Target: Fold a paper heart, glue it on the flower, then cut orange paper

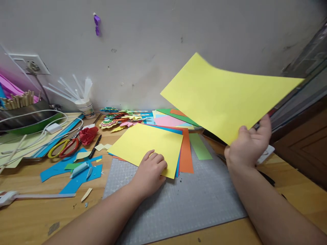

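My right hand is closed on the lower edge of a yellow sheet of paper, raised in the air and slightly bent, in front of the grey wall. My left hand rests on another yellow sheet, its fingers loosely bent against the surface and apart from any grip I can see. That sheet tops a stack whose blue and red edges show underneath. The stack lies partly on a grey cutting mat. An orange paper strip pokes out beside it, with a light green strip farther right.
Layered coloured paper cut-outs lie by the wall. At left are scissors, crumpled red paper, a black pen, blue scraps, a cup of white sticks, a metal bowl and a glue gun.
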`<state>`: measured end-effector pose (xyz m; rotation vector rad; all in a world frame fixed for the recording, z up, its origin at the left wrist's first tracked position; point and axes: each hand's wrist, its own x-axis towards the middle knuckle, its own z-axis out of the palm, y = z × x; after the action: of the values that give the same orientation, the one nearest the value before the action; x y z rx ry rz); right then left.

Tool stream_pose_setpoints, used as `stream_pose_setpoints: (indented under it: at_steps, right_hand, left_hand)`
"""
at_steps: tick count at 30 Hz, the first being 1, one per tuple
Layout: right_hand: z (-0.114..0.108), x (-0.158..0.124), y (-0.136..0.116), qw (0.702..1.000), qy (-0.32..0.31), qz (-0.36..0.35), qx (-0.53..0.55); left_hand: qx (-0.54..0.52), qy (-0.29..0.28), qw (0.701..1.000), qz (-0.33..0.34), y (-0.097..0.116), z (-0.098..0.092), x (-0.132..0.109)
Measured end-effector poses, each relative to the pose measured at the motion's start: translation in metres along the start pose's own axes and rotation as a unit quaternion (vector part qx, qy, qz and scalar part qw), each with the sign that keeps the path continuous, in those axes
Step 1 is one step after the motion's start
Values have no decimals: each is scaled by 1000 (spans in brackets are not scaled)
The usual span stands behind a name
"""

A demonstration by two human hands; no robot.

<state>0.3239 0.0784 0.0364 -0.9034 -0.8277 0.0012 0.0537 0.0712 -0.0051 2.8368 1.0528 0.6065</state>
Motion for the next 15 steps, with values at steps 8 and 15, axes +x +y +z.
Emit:
stream_pose_setpoints:
  at_steps: [8,15]
  right_hand:
    - [21,-79,-6,910,-179,370,52]
    - [24,-108,-29,800,-266,533,73]
  left_hand:
    - [61,96,994,-4,5,5,-8]
    - [30,21,998,-58,5,-2,-3]
